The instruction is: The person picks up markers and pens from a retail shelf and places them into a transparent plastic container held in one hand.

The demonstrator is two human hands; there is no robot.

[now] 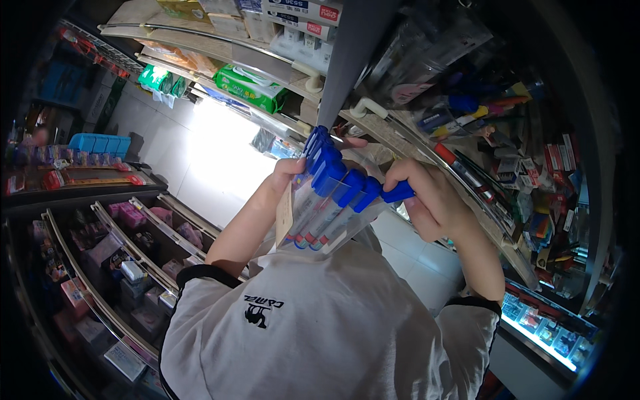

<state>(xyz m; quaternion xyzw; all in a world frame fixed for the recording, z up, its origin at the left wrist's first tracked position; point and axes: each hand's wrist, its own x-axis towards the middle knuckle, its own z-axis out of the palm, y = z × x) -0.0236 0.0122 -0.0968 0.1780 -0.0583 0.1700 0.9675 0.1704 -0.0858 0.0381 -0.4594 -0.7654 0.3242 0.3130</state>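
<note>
My left hand grips the left side of a clear plastic holder in front of my chest. Several markers with blue caps, pale barrels and coloured ends stand tilted inside it. A tan card lines the holder's left face. At the holder's upper right, my right hand pinches a separate blue cap between thumb and fingers; whether a barrel is attached to it cannot be told. Part of my left hand's fingers is hidden behind the holder.
Shelves with a metal rail hold pens and small boxes at the right. Boxed goods and a green wipes pack are on shelves above. Racks with packaged goods stand at the left. A dark upright post rises just beyond the holder.
</note>
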